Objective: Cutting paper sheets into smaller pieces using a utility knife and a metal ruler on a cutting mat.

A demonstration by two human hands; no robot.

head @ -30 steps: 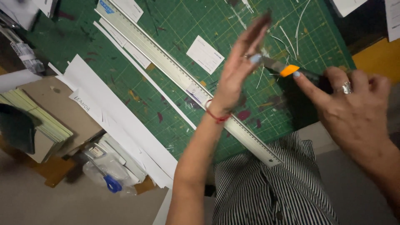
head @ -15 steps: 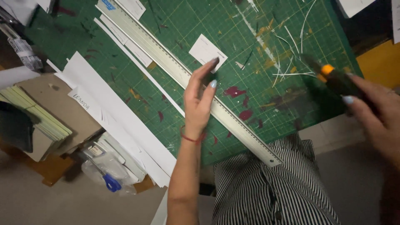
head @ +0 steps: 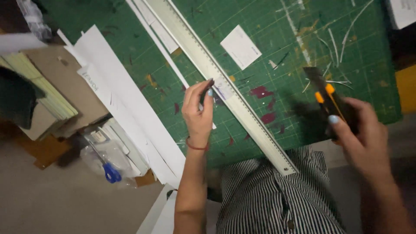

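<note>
Two hands work over the green cutting mat (head: 268, 39): I see the right hand (head: 362, 138) gripping a black-and-orange utility knife (head: 326, 100), fingers wrapped round its handle. The left hand (head: 198, 113) hovers with fingers narrowly pinched just beside the long metal ruler (head: 225, 89). A small white card (head: 241, 47) lies beyond the fingertips.

My left hand (head: 198, 113) hovers just beside the long metal ruler (head: 225, 89), which crosses the green cutting mat (head: 368, 86) diagonally and bars the way across. Right of it there is open mat between the small white card (head: 241, 46) and my right hand (head: 362, 136) with the utility knife (head: 328, 100). Paper strips (head: 125, 104) crowd the mat's left edge.
</note>
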